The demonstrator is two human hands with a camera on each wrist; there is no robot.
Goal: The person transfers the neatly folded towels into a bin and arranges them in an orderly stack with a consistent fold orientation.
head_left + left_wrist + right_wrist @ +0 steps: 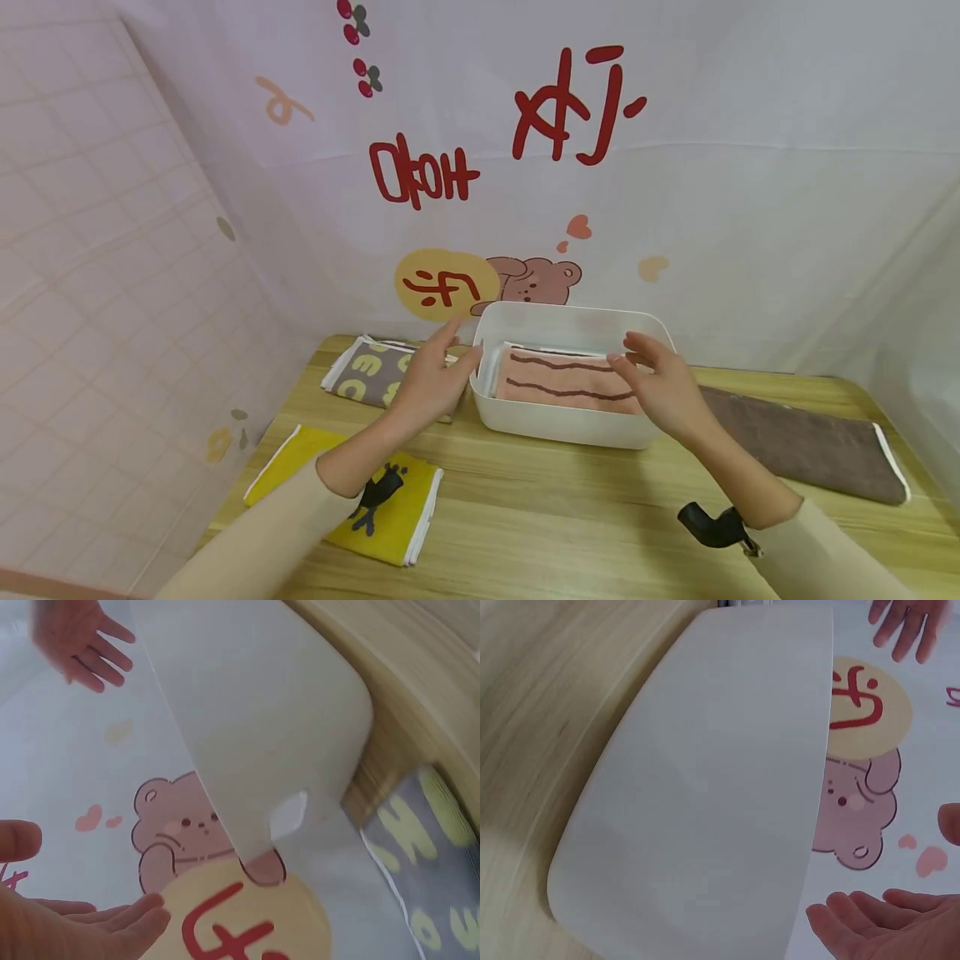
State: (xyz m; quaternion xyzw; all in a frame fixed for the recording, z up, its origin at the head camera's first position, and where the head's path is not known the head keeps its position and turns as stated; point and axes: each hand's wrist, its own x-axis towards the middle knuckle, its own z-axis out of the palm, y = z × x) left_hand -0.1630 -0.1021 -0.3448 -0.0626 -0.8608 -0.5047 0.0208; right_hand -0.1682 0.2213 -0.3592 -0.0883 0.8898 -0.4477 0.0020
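Observation:
A white plastic box (566, 422) stands on the wooden table against the back curtain. Inside it lies a folded pink towel (562, 380) with wavy brown stripes. My left hand (433, 372) hovers at the box's left end, fingers straight and holding nothing. At the opposite end, my right hand (662, 385) is raised by the rim with loosely bent, empty fingers. Both wrist views show the box's plain outer wall (697, 787), and in the left one a handle hole (289, 815) appears. The left palm (90, 926) faces the box there.
A folded grey towel with yellow-green lettering (367, 371) lies left of the box, partly behind my left hand. Nearer the front left is a folded yellow towel (397, 521). A folded brown towel (817, 442) lies to the right. The printed curtain (720, 217) hangs behind.

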